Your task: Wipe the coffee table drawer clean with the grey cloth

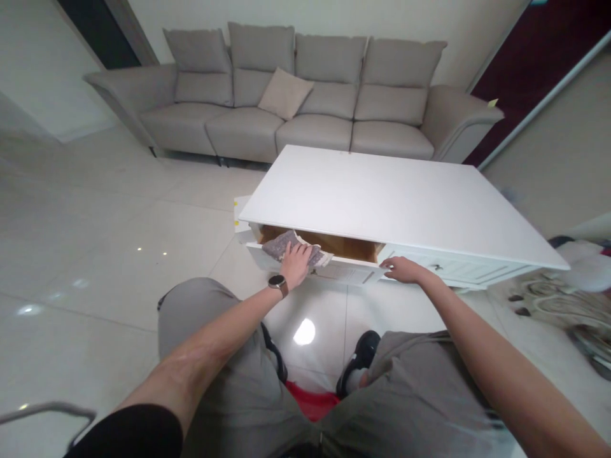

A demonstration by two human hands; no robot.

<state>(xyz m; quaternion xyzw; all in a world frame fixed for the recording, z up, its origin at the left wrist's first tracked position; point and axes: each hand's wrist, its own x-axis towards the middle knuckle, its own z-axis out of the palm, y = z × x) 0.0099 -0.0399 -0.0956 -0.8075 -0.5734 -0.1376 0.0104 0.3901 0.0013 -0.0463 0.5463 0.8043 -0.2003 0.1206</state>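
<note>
A grey, speckled cloth (281, 245) is being held crumpled at the left end of an open drawer (334, 270), partly draped over the drawer's white front edge. The cloth is lying bunched and uneven, with a pale fold showing at its right side. The drawer is being kept pulled out from under the white worktop (382, 197); its inside is showing a brown wooden bottom, and its front panel is white and tilted slightly down to the right.
</note>
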